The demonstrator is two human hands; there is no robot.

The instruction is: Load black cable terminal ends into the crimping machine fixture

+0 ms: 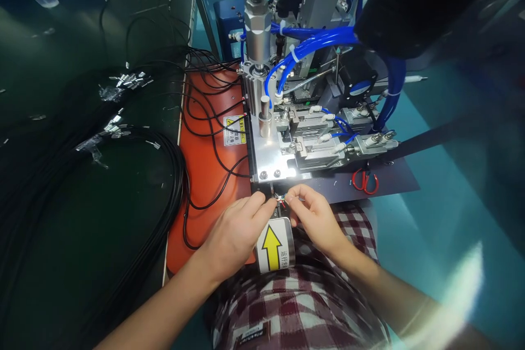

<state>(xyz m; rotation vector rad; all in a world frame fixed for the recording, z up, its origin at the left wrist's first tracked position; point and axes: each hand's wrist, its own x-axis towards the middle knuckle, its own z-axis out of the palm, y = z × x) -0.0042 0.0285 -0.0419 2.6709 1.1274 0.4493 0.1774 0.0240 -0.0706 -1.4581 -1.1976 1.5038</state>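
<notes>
Thin coloured wire ends (280, 198) show between my two hands, at the front edge of a metal machine (262, 156). My right hand (315, 216) pinches the wires between thumb and forefinger from the right. From the left, my left hand (241, 224) has its fingers pressed together close to the same wires, and its fingertips hide what they grip. Just below the hands is a white plate with a yellow arrow (270, 246), pointing up toward the machine.
Black cables (211, 120) cross an orange board (209, 175) left of the machine. Coiled cables (174, 175) with metal connectors (117, 123) lie on the dark table (102, 219). Red-handled scissors (365, 181) rest on the right. Blue air hoses (324, 38) arch above.
</notes>
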